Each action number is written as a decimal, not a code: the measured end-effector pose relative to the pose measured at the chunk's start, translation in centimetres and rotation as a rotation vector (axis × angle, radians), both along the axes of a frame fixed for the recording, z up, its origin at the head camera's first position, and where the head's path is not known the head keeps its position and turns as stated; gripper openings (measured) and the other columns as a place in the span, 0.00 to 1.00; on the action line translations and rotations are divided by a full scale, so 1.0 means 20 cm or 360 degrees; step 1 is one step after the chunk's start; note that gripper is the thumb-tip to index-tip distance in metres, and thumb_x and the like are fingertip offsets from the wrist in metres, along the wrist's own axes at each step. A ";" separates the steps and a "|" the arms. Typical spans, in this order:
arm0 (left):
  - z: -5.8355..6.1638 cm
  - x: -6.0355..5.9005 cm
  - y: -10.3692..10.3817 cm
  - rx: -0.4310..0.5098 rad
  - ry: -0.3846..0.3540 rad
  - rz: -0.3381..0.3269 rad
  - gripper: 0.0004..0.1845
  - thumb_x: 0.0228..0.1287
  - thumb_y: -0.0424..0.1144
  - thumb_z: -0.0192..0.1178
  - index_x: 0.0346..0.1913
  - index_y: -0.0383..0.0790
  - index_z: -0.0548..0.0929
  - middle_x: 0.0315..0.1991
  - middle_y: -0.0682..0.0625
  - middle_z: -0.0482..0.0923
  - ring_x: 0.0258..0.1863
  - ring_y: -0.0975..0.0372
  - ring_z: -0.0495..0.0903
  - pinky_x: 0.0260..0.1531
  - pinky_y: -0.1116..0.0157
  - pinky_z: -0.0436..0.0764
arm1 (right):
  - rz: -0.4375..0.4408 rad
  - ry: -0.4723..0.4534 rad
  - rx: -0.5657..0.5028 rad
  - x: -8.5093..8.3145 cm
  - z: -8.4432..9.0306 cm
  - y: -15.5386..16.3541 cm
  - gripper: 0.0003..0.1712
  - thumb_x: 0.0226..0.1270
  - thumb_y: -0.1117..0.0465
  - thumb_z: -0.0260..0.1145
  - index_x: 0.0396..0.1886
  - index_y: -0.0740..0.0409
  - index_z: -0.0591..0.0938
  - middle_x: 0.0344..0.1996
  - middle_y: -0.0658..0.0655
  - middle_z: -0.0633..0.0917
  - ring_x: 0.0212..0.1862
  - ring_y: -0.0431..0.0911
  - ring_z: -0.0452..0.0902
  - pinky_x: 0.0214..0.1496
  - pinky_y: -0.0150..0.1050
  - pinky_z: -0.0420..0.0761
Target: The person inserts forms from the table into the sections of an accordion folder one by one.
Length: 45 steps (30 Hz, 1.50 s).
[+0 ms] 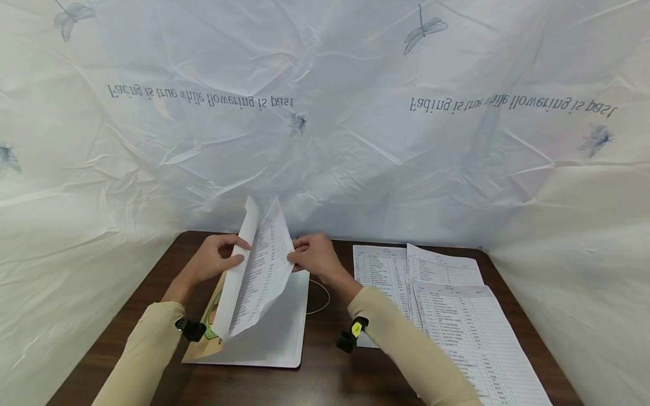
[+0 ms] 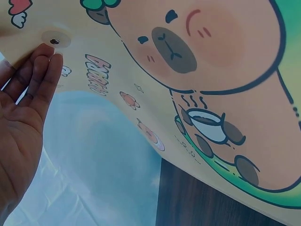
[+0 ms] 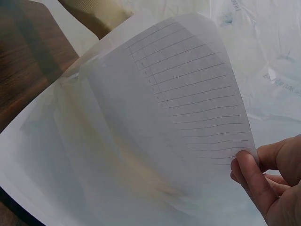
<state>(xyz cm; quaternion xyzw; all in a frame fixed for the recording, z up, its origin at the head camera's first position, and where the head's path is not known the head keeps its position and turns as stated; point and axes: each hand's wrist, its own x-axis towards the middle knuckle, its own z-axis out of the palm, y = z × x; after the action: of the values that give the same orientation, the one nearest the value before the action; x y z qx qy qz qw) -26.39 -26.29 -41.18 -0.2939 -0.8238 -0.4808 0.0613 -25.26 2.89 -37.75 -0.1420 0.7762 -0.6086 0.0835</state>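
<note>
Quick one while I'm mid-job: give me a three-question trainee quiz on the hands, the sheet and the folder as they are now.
1. True or false: the right hand pinches the printed sheet.
2. Where do the loose printed pages lie: A) left of the folder, B) right of it, C) on top of it?
3. What does the left hand have its grip on?

Key: 1 true. 2 B. 3 The left edge of the upright sheet; in the wrist view its fingers also lie against the cartoon cover.
</note>
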 end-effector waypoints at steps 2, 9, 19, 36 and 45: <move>0.00 0.00 0.00 -0.0003 0.0004 0.0002 0.12 0.67 0.29 0.64 0.50 0.26 0.84 0.44 0.37 0.83 0.31 0.56 0.83 0.32 0.64 0.83 | 0.0004 -0.0012 -0.0023 0.00 -0.01 -0.02 0.15 0.63 0.72 0.67 0.50 0.72 0.85 0.35 0.62 0.90 0.32 0.49 0.89 0.39 0.47 0.87; 0.00 0.00 0.01 0.0041 -0.0012 -0.0010 0.12 0.67 0.27 0.63 0.50 0.24 0.83 0.45 0.35 0.83 0.35 0.55 0.86 0.34 0.63 0.84 | 0.0012 -0.0058 -0.0084 0.01 -0.04 -0.10 0.16 0.65 0.70 0.68 0.52 0.72 0.84 0.37 0.62 0.90 0.34 0.51 0.90 0.36 0.38 0.86; 0.00 0.00 0.01 0.0042 -0.0009 -0.0009 0.12 0.67 0.28 0.62 0.51 0.25 0.83 0.47 0.34 0.83 0.37 0.54 0.86 0.35 0.63 0.84 | 0.0038 0.0046 0.0062 0.01 -0.08 -0.17 0.12 0.64 0.68 0.71 0.46 0.68 0.86 0.33 0.56 0.89 0.30 0.44 0.88 0.33 0.35 0.85; 0.00 0.00 0.02 0.0033 0.0000 -0.0039 0.11 0.67 0.28 0.63 0.51 0.34 0.85 0.48 0.33 0.82 0.38 0.52 0.86 0.34 0.63 0.85 | 0.0080 0.0071 0.0267 -0.01 -0.06 -0.16 0.13 0.63 0.68 0.72 0.48 0.68 0.86 0.35 0.59 0.90 0.29 0.46 0.88 0.35 0.40 0.86; 0.00 0.01 0.04 0.0012 0.0028 -0.0025 0.11 0.66 0.27 0.63 0.50 0.32 0.85 0.48 0.32 0.82 0.37 0.55 0.86 0.34 0.63 0.84 | 0.0161 0.0056 0.0405 -0.01 -0.04 -0.19 0.16 0.65 0.66 0.72 0.51 0.68 0.86 0.32 0.56 0.90 0.26 0.42 0.86 0.37 0.38 0.85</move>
<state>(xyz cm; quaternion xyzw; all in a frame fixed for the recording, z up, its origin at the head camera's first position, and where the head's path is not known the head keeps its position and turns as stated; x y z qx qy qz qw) -26.28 -25.58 -41.15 -0.3044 -0.8191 -0.4818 0.0658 -25.43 -0.93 -38.47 -0.1798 0.8403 -0.4977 0.1180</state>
